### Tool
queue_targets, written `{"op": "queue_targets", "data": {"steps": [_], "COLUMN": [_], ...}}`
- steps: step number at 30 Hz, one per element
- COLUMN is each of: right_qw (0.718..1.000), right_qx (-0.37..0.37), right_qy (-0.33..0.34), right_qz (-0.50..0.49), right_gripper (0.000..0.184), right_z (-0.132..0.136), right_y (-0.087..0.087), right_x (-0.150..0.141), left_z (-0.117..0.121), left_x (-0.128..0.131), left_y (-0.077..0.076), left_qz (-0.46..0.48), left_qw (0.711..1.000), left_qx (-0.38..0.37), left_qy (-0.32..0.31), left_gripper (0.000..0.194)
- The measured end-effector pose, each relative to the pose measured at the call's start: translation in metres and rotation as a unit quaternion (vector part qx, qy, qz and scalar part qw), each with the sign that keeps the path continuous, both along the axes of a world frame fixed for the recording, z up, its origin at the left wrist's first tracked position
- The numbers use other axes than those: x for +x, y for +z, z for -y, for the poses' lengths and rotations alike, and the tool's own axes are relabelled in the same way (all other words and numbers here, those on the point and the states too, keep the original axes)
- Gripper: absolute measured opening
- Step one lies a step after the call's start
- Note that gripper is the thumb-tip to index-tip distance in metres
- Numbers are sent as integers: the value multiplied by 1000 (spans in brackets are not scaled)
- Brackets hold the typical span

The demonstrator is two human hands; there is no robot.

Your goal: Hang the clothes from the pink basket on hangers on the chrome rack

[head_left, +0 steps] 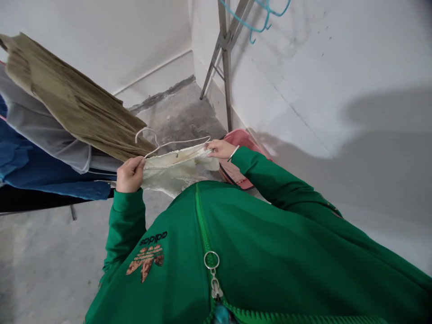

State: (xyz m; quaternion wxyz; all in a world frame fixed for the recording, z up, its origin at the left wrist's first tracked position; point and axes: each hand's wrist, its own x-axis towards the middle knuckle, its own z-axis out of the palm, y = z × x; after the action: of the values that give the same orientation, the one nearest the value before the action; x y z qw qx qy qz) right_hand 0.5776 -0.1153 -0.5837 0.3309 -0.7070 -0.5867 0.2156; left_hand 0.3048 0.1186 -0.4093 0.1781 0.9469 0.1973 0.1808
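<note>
A cream cloth garment (177, 170) hangs on a white wire clothes hanger (172, 144), its hook (146, 134) curving up and to the left. My left hand (130, 174) grips the garment's left end together with the hanger's arm. My right hand (218, 149) pinches the opposite end, holding the garment stretched between both hands. The middle of the garment sags a little, and its lower edge drops out of sight behind my green zip jacket sleeve and chest.
Hanging clothes in olive, grey and blue (57, 121) fill the left side, close to my left hand. A pink fabric item (239, 144) lies beyond my right hand. A metal stand (224, 58) with blue hangers (256, 15) stands against the white wall, above a concrete floor (178, 117).
</note>
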Motion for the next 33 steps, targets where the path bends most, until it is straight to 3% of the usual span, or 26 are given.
{"op": "queue_targets", "data": {"steps": [3, 6, 11, 13, 16, 18, 21, 25, 33], "right_qw": [994, 990, 978, 973, 973, 975, 974, 977, 964], "right_qx": [78, 110, 206, 229, 206, 160, 97, 81, 119], "right_qy": [-50, -74, 3, -5, -85, -122, -129, -92, -76], "right_qz": [-65, -52, 12, 12, 51, 99, 156, 177, 226], "right_gripper": [33, 36, 27, 41, 67, 73, 61, 34, 33], "right_z": [10, 17, 30, 34, 34, 28, 15, 5, 7], "right_y": [8, 26, 68, 79, 82, 79, 72, 70, 93], "right_x": [6, 6, -6, -10, -7, 0, 12, 21, 9], "left_z": [-5, -4, 0, -1, -1, 0, 2, 4, 6], "left_x": [-3, -3, 0, 1, 4, 6, 8, 10, 13], "left_y": [-7, -9, -8, -7, -4, 0, 7, 9, 0], "left_qz": [-17, -32, -37, -6, 42, 58, 71, 73, 72], "left_qw": [1000, 998, 986, 987, 987, 988, 990, 993, 995], "left_qx": [3, 49, 144, 145, 140, 137, 122, 94, 71], "left_qy": [-5, -2, 71, 76, 60, 40, 3, -13, -5], "left_gripper": [30, 30, 29, 29, 29, 27, 25, 23, 29]}}
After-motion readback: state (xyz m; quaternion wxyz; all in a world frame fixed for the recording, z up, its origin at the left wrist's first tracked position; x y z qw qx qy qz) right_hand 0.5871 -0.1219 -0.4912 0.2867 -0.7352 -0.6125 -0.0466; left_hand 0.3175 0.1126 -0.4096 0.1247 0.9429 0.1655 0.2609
